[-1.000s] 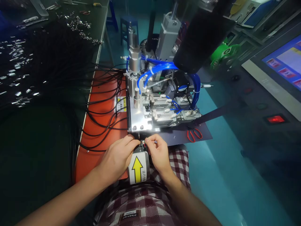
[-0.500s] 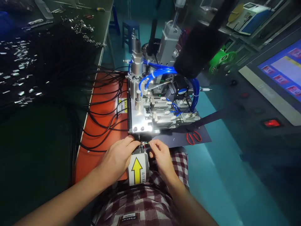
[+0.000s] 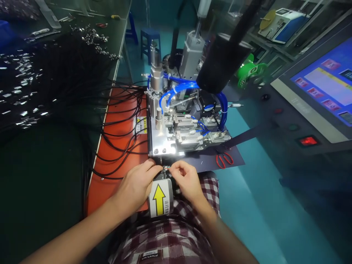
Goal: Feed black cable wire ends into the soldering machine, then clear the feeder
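Note:
Above the white label with a yellow arrow [image 3: 158,200], my left hand [image 3: 139,181] has its thumb and fingers closed at a small metal fixture [image 3: 164,175]. Tiny thin wires [image 3: 166,168] show between the two hands. My right hand [image 3: 187,179] pinches at the right end of these wires, its fingertips close to my left thumb. Just beyond the hands is the machine's shiny metal plate [image 3: 161,141]. What lies under my left fingers is hidden.
Black cables [image 3: 118,146] cross the orange mat [image 3: 110,187] at the left. Red-handled scissors [image 3: 224,160] lie on the dark plate at the right. A black cylinder [image 3: 217,66] hangs over the machine; a touch screen [image 3: 324,80] stands at the right.
My right hand has moved left, nearer to my left thumb, so less of the wires shows between them. My left hand has hardly moved. The whole view has shifted slightly.

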`<control>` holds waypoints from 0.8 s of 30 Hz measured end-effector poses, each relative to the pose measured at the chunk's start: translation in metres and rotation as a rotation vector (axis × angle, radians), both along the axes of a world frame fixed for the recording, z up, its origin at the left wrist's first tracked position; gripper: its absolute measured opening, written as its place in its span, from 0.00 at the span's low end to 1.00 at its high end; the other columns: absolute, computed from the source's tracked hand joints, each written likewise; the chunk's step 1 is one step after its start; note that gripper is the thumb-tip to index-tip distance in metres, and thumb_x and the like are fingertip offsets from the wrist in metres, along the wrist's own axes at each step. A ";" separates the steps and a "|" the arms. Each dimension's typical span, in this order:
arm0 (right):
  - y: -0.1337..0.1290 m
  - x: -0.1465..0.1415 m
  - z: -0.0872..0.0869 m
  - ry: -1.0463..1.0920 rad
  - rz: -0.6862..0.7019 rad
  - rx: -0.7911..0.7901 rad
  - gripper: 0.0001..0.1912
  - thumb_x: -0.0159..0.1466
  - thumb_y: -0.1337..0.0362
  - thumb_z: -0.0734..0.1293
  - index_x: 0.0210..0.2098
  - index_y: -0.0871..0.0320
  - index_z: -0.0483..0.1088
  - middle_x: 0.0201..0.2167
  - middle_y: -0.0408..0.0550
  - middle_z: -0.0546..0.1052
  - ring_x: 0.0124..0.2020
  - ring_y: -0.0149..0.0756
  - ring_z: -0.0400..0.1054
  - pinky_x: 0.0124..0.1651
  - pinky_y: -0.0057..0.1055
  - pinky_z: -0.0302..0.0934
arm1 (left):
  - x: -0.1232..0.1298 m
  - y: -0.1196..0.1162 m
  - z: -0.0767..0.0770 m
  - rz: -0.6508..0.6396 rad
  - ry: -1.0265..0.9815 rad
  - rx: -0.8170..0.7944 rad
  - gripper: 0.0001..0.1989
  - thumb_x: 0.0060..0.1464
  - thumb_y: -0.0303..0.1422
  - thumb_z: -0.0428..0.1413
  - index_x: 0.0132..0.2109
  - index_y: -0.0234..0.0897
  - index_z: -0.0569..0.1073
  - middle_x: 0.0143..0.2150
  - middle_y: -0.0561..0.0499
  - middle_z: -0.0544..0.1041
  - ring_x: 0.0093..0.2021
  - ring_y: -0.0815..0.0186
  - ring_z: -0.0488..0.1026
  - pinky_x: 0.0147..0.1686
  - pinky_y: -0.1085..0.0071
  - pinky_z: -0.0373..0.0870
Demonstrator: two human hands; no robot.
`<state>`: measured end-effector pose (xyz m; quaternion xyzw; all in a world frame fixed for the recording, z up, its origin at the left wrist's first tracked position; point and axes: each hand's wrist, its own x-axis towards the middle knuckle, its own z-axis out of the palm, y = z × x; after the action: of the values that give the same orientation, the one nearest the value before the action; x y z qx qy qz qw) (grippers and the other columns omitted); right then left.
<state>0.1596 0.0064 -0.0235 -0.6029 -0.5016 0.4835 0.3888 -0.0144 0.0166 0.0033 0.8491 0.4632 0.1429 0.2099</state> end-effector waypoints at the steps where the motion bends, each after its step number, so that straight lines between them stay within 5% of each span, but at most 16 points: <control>1: 0.001 0.002 -0.006 0.115 0.020 -0.080 0.08 0.58 0.62 0.64 0.24 0.58 0.65 0.17 0.38 0.62 0.18 0.28 0.54 0.23 0.27 0.49 | 0.000 0.000 0.002 0.001 0.019 -0.008 0.13 0.57 0.22 0.47 0.45 0.35 0.73 0.38 0.47 0.71 0.36 0.61 0.71 0.35 0.67 0.69; 5: 0.003 0.006 -0.019 0.293 0.020 -0.145 0.12 0.59 0.56 0.64 0.27 0.59 0.66 0.17 0.37 0.63 0.17 0.27 0.55 0.22 0.26 0.49 | 0.004 -0.002 0.009 0.002 0.159 0.048 0.13 0.56 0.23 0.49 0.45 0.36 0.74 0.39 0.45 0.71 0.38 0.58 0.70 0.36 0.64 0.69; 11: 0.005 -0.004 -0.021 0.247 0.027 -0.071 0.14 0.62 0.55 0.62 0.25 0.57 0.62 0.19 0.37 0.63 0.19 0.27 0.58 0.24 0.27 0.53 | 0.010 -0.009 0.014 -0.021 0.425 0.147 0.15 0.56 0.23 0.48 0.48 0.36 0.72 0.38 0.45 0.70 0.36 0.57 0.68 0.30 0.63 0.66; 24: 0.002 -0.011 -0.020 0.237 -0.040 0.003 0.14 0.62 0.56 0.62 0.26 0.57 0.61 0.19 0.36 0.59 0.19 0.26 0.51 0.22 0.26 0.47 | 0.009 -0.006 0.012 -0.016 0.244 -0.071 0.17 0.57 0.22 0.46 0.51 0.35 0.70 0.41 0.47 0.71 0.40 0.58 0.68 0.37 0.63 0.69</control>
<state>0.1484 0.0085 -0.0439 -0.5507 -0.4406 0.5429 0.4559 -0.0058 0.0107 0.0154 0.8560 0.4831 0.0204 0.1829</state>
